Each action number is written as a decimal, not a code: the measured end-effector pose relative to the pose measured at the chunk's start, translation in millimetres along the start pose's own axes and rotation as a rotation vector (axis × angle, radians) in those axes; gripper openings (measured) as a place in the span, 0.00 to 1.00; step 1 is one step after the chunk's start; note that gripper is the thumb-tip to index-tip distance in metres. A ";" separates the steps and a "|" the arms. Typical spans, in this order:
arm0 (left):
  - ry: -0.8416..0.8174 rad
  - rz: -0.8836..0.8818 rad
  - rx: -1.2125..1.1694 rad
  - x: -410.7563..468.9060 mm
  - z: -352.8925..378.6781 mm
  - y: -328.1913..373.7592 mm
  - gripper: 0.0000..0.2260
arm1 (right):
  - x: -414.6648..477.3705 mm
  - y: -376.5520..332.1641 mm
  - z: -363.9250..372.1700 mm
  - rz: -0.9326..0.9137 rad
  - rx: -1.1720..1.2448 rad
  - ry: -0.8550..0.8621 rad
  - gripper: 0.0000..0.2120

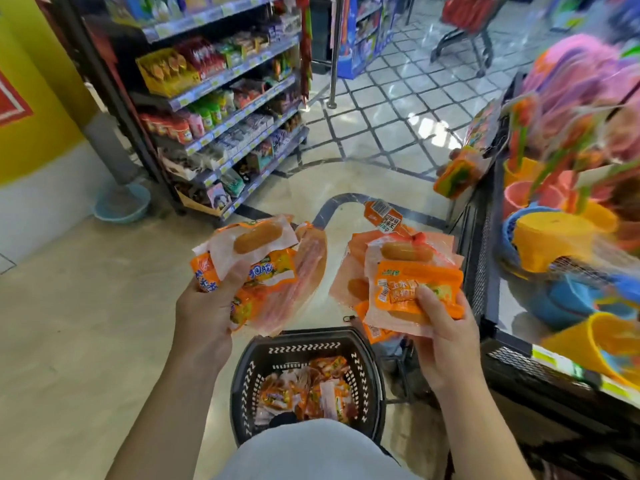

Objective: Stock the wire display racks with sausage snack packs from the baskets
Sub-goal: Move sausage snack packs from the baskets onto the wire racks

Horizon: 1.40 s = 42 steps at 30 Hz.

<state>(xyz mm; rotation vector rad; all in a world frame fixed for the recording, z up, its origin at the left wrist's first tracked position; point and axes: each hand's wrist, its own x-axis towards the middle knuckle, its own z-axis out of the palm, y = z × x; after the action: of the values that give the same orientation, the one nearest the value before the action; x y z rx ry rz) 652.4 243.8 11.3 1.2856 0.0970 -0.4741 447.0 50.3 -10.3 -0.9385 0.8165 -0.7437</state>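
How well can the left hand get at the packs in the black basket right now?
Probably not: the path down to the basket is open, but the left hand already grips a fanned bundle of packs, so it has no free fingers.

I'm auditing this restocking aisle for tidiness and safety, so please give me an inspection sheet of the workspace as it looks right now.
Surface: floor, no spill seen.
Job's things: black basket on the floor, sausage packs inside; more packs in both hands.
Clutter: blue basin by the wall.
Grips: left hand holds the left bundle of packs; right hand holds the right bundle.
Cables: nothing seen.
Surroundings: snack shelves on the left, mesh rack with plastic buckets on the right, shopping cart far back.
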 end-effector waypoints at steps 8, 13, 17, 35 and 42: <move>-0.239 -0.076 0.060 -17.1 -31.2 3.9 0.21 | -111.1 19.3 -7.9 -0.125 0.081 0.278 0.22; -0.409 -0.175 0.091 -49.1 -59.4 -10.1 0.23 | -208.3 49.4 -22.4 -0.126 0.131 0.476 0.20; -0.518 -0.248 0.159 -86.6 -64.3 -31.9 0.19 | -278.4 64.1 -43.7 -0.174 0.165 0.649 0.19; -1.006 -0.420 0.366 -415.5 -9.5 -173.1 0.19 | -581.5 84.4 -266.6 -0.386 0.415 1.116 0.23; -1.081 -0.475 0.400 -550.1 -3.4 -227.0 0.16 | -667.5 75.2 -369.4 -0.375 0.469 1.176 0.24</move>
<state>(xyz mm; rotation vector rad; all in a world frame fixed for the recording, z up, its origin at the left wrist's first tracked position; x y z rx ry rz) 68.9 358.5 -12.6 1.2284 -0.6409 -1.5986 -180.1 490.8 -29.5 -0.1388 1.3901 -1.7906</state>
